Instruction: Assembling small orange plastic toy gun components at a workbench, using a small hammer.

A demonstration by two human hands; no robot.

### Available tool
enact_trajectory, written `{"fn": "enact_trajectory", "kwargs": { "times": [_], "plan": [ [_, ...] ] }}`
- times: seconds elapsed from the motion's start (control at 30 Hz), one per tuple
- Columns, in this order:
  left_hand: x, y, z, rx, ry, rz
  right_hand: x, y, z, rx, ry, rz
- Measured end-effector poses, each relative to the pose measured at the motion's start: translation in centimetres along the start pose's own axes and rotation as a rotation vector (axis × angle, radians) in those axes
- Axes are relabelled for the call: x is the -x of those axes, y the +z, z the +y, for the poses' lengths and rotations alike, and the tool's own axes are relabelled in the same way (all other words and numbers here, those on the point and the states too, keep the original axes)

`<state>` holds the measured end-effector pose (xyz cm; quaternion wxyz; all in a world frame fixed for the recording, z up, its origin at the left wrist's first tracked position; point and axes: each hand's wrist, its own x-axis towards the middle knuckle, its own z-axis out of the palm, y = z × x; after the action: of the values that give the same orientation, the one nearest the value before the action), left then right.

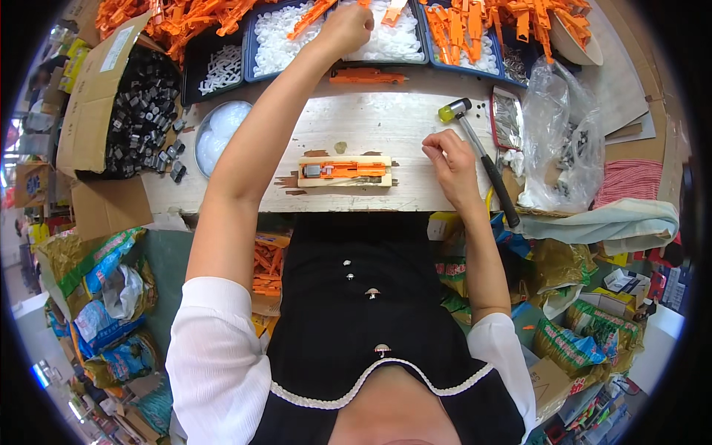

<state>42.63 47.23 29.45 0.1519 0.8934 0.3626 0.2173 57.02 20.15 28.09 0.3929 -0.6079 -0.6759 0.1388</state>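
The orange shell [348, 170] lay in the near block [305, 181], motor [312, 171] apparently seated, top not yet covered. Hands were apart: left hand [346, 31] far, over white parts [279, 37], grip unclear; right hand [453, 167] near right, loosely open.

I see a pale wooden block [345, 183] lying flat on the counter [252, 194], its long sides running left to right. Set lengthwise within it, I make out a slim orange housing [360, 170], with a boxy grey component [313, 171] at the block's left end and a small whitish piece [328, 170] beside that. Well beyond the block's far long side, I have a blue tray [389, 62] heaped with small, loose white parts [378, 48].
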Motion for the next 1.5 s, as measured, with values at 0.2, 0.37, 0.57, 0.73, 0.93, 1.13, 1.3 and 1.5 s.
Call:
{"fn": "enact_trajectory", "kwargs": {
  "times": [0.2, 0.37, 0.57, 0.73, 0.93, 1.13, 1.3, 1.5],
  "plan": [
    [1.2, -1.6, 2.4, 0.439, -0.298, -0.061, -0.1, 0.4, -0.2, -0.011, 0.012, 0.003],
    [1.2, -1.6, 2.0, 0.442, -0.315, -0.111, -0.4, 0.9, -0.7, -0.007, 0.014, -0.017],
    [1.8, -2.7, 3.0, 0.83, -0.382, -0.091, -0.4, 0.9, -0.6, -0.013, 0.016, 0.019],
    [4.1, -3.1, 3.5, 1.351, -0.525, -0.112, -0.5, 1.1, -1.1, -0.03, 0.035, -0.021],
    [9.6, -4.3, 6.0, 1.512, -0.436, -0.091, -0.4, 1.7, -1.9, -0.201, 0.088, -0.025],
    [18.1, -3.2, 7.9, 1.496, -0.391, -0.017, -1.1, 2.1, -4.8, -0.901, 0.435, -0.059],
    [22.1, -2.5, 8.8, 1.363, -0.352, 0.086, -1.3, 4.3, -6.5, -1.071, 0.457, -0.184],
    [24.1, -1.6, 8.4, 1.479, -0.294, 0.14, -1.3, 5.7, -7.4, -1.109, 0.51, -0.269]
  ]
}}
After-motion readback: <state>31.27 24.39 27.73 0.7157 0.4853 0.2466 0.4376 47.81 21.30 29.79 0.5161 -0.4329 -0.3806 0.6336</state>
